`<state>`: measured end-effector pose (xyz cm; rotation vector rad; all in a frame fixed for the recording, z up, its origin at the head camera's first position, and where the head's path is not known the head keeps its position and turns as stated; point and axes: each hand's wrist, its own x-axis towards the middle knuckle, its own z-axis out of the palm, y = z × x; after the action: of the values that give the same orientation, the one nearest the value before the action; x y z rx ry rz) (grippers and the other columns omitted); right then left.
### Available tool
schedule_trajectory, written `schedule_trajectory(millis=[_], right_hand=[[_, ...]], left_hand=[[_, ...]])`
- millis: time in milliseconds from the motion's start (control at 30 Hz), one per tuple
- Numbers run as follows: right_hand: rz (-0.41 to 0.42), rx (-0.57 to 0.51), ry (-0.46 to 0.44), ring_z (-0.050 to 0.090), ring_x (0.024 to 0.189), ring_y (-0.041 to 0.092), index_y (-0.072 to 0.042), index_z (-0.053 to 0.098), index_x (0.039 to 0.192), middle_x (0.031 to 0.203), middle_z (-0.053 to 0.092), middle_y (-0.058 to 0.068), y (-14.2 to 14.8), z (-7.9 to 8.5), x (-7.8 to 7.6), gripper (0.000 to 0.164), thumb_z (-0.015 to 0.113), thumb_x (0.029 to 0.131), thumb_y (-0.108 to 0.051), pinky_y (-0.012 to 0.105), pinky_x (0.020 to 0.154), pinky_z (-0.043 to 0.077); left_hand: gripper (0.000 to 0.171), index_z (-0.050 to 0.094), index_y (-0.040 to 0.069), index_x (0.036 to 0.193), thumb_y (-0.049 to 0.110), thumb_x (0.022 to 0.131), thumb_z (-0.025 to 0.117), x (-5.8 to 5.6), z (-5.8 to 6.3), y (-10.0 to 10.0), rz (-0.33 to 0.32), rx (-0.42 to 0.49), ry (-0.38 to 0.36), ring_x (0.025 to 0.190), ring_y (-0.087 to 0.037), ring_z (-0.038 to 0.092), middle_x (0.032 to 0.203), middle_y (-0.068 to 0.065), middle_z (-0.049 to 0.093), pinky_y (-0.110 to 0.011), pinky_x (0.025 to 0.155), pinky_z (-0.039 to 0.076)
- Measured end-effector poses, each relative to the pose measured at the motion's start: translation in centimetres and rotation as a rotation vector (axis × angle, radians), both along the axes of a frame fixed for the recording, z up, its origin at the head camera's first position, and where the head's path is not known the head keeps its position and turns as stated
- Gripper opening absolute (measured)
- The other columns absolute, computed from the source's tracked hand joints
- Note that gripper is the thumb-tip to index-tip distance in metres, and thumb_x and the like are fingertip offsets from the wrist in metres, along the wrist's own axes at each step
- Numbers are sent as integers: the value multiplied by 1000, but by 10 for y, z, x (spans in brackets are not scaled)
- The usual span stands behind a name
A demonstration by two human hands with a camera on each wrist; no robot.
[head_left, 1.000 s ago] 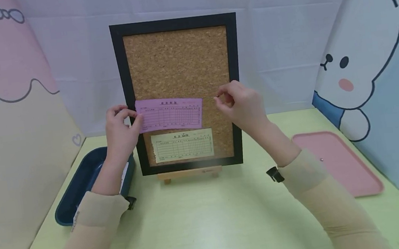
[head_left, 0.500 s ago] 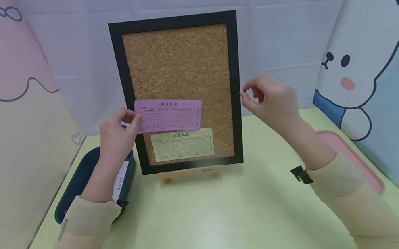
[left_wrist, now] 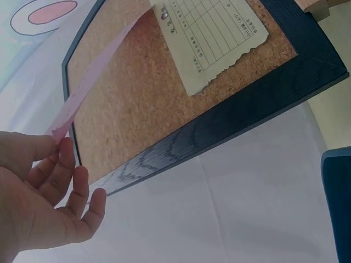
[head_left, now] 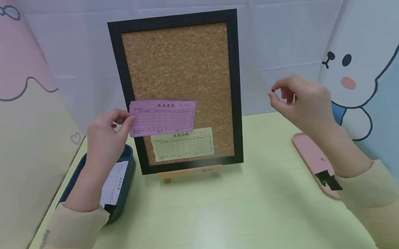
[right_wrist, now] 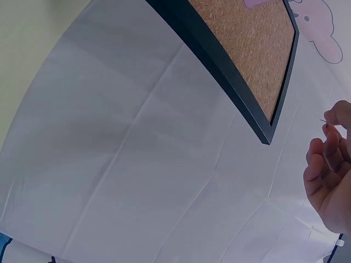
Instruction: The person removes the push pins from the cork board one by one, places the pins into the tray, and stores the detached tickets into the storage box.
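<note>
My left hand (head_left: 104,138) pinches the left end of a purple receipt slip (head_left: 163,116) between thumb and fingers. The slip is held in front of the framed cork board (head_left: 178,65); in the left wrist view the pinched end of the slip (left_wrist: 93,76) stands off the cork. Below it, a pale yellow receipt slip (head_left: 183,147) is fixed to the board by a thumbtack (left_wrist: 164,16) at its top edge. To the right of the board, my right hand (head_left: 304,101) pinches a small thumbtack (right_wrist: 323,121), its thin point sticking out past the fingertips.
A wooden stand (head_left: 175,175) supports the board. At the left, a dark blue tray (head_left: 128,180) contains printed slips (head_left: 113,185), partly behind my forearm. A pink tray (head_left: 304,146) on the right holds a small tack (head_left: 322,159), with my right wrist covering part of it.
My right hand has moved right, away from the board, with the thumbtack. The left hand has shifted slightly left, drawing the purple receipt slip along.
</note>
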<state>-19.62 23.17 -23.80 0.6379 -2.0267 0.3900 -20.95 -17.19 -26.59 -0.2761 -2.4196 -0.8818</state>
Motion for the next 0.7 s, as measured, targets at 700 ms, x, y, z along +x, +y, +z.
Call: schedule_trajectory(millis=[700], right_hand=[[-63, -89, -33, 39, 63, -3, 4, 69, 86, 63, 57, 11, 60, -15, 18, 12, 67, 76, -2, 4, 67, 31]], left_hand=[[22, 69, 3, 105, 18, 90, 64, 22, 29, -31, 52, -145, -40, 95, -31, 45, 94, -18, 65, -39, 72, 34]])
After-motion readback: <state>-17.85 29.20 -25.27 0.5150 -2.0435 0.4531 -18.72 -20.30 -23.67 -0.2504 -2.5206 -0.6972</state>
